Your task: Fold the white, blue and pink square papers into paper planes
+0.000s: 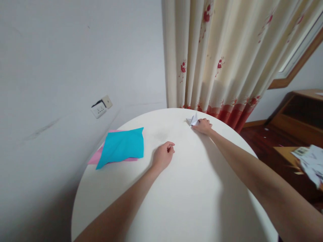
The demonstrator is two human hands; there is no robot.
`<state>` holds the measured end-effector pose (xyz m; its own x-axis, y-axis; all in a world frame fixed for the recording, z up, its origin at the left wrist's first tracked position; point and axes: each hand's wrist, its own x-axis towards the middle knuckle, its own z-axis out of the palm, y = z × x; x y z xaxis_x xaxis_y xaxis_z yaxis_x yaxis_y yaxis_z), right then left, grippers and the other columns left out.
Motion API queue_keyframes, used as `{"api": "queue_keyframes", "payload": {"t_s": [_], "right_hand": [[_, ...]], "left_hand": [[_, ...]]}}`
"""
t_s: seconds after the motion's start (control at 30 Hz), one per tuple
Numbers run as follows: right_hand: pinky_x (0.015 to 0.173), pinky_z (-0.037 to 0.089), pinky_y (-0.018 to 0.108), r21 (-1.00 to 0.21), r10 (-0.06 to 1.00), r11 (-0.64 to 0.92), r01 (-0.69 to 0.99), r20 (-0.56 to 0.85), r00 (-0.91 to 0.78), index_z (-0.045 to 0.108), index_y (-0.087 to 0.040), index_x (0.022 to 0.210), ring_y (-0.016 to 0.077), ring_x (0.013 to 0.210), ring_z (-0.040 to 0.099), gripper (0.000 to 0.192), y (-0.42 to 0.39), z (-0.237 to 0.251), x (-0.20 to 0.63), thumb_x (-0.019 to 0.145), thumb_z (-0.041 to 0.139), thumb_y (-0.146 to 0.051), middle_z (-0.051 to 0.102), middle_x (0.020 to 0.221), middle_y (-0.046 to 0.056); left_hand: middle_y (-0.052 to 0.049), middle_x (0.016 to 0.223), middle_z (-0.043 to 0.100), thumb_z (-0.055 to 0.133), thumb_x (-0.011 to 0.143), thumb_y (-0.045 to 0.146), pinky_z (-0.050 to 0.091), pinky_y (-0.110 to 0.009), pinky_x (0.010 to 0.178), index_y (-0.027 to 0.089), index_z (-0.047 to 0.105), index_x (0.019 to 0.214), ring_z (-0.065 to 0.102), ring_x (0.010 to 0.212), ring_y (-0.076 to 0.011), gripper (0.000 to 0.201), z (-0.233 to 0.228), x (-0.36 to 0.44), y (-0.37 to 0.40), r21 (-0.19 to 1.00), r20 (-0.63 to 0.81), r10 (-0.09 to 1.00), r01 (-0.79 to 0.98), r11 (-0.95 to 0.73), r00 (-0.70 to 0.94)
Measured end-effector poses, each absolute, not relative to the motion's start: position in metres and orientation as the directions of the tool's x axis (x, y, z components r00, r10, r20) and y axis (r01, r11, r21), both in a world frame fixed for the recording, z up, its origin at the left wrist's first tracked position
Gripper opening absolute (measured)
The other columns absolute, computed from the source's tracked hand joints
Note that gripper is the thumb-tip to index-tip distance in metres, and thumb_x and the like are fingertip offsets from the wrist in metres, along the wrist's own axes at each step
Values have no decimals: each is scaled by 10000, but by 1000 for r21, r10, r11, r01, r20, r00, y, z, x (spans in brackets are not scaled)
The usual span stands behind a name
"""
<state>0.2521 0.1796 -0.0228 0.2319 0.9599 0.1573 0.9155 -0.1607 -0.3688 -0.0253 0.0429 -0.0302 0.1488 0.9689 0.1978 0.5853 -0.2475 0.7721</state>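
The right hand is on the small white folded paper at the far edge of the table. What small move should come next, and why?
Probably draw the white paper back toward the table's middle. It lies at the far rim by the curtain, with the right hand stretched out on it. The left hand rests loosely curled and holds nothing, apart from the blue sheet, so it could help there.

We see a round white table [191,201]. A teal sheet [122,145] overlaps a pink sheet [97,157] near its left edge; a white folded paper [192,120] lies at the far edge.
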Motion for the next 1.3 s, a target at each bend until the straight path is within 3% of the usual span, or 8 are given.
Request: {"api": "queue_keyframes", "payload": {"t_s": [0.2,0.4,0.57,0.63,0.73,0.9,1.13,1.3], "right_hand": [[1015,377,505,-373,995,17,928,98,21,542,-213,1351,360,1269,453,727,199,-18,256,708,726,-496,510,1396,150],[1030,381,422,-419,975,22,908,208,72,401,-114,1444,345,1291,437,856,172,-28,260,734,715,-475,448,1443,210],[1006,376,437,-492,771,101,865,588,244,609,-157,1198,311,1177,480,385,125,-30,255,844,505,-267,577,1219,149],[978,395,414,-516,720,178,838,648,246,654,-178,1044,287,1085,520,282,108,-26,241,843,459,-213,606,1099,131],[912,434,373,-571,784,288,769,601,153,659,-188,916,245,925,567,214,86,-24,206,818,469,-182,631,989,104],[922,434,346,-590,879,379,713,470,-79,678,-197,848,234,964,579,185,59,-35,158,780,512,-150,640,967,90],[848,456,330,-601,885,450,660,402,-237,712,-193,878,228,881,606,217,47,-39,166,810,507,-171,676,918,84],[910,428,333,-580,861,507,638,375,-343,733,-182,892,238,952,615,216,44,-34,172,831,526,-202,694,975,95]], "left_hand": [[14,759,717,497,866,177,393,-224,588,219,674,1012,619,646,-130,233,-30,-26,43,761,199,967,598,-253,157],[7,765,719,507,858,169,409,-220,608,215,679,1002,630,671,-132,229,-32,-26,44,769,196,969,589,-248,152],[-2,793,730,517,855,165,417,-218,608,209,693,984,642,691,-133,222,-34,-25,44,770,204,969,588,-246,138],[-12,813,734,521,853,164,424,-221,618,203,699,968,647,704,-136,216,-34,-25,44,765,212,968,594,-249,133],[-25,825,735,525,857,169,439,-224,640,192,704,951,654,722,-140,204,-34,-25,45,756,230,965,600,-260,129],[-28,819,730,533,869,185,454,-229,653,188,708,927,649,716,-140,184,-33,-26,43,734,247,953,608,-302,174],[-21,841,729,554,835,140,475,-239,690,185,708,927,645,730,-140,185,-30,-24,38,689,271,939,638,-344,213],[-42,965,724,549,843,122,494,-270,841,180,705,963,650,862,-158,205,-17,-40,42,547,364,907,739,-393,213]]}}
